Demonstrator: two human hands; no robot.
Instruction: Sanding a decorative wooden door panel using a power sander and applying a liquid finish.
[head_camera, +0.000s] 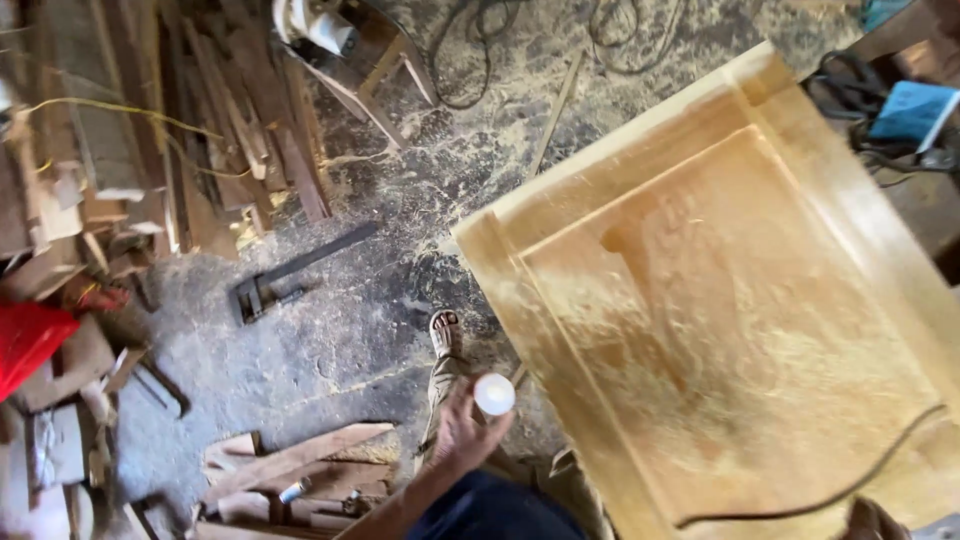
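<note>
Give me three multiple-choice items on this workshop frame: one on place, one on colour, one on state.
1. Where does the black bar clamp lie?
A. On the wooden panel
B. On the dusty floor, left of the panel
C. In the left hand

2. What colour is the small round cap at the left hand?
A. White
B. Red
C. Blue

3. How is the wooden panel surfaced?
A. Painted black
B. Wrapped in plastic
C. Bare pale wood dusted with sawdust

Answers:
1. B, the clamp rests on the grey floor among sawdust, apart from the panel.
2. A, the cap shows plain white against the fingers that hold it.
3. C, yellowish unpainted wood shows with loose sawdust across its recessed face and a dark cord lying on it.

Only a bit of the right hand shows at the bottom edge.
</note>
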